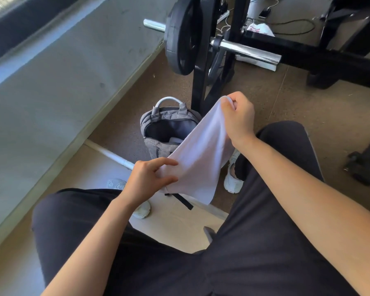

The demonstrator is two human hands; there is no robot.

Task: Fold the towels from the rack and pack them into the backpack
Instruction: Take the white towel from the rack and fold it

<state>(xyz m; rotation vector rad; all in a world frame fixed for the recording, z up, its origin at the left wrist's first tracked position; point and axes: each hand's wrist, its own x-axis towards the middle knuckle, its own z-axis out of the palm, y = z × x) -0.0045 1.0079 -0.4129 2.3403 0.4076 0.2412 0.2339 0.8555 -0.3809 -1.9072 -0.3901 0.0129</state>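
Note:
A white towel (pixel 201 150) hangs stretched between my two hands above my knees. My right hand (pixel 238 116) grips its upper corner in curled fingers. My left hand (pixel 152 178) pinches the lower corner between thumb and fingers. Behind the towel a grey backpack (pixel 158 124) stands upright on the floor with its top unzipped. Something pale lies inside it, partly hidden by the towel. The towel covers the backpack's right side.
A black barbell rack (pixel 203 60) with a weight plate (pixel 182 37) stands just behind the backpack. A wall (pixel 51 82) runs along the left. My legs in black trousers and my white shoes (pixel 233 180) flank the backpack. Black equipment (pixel 363 165) sits at right.

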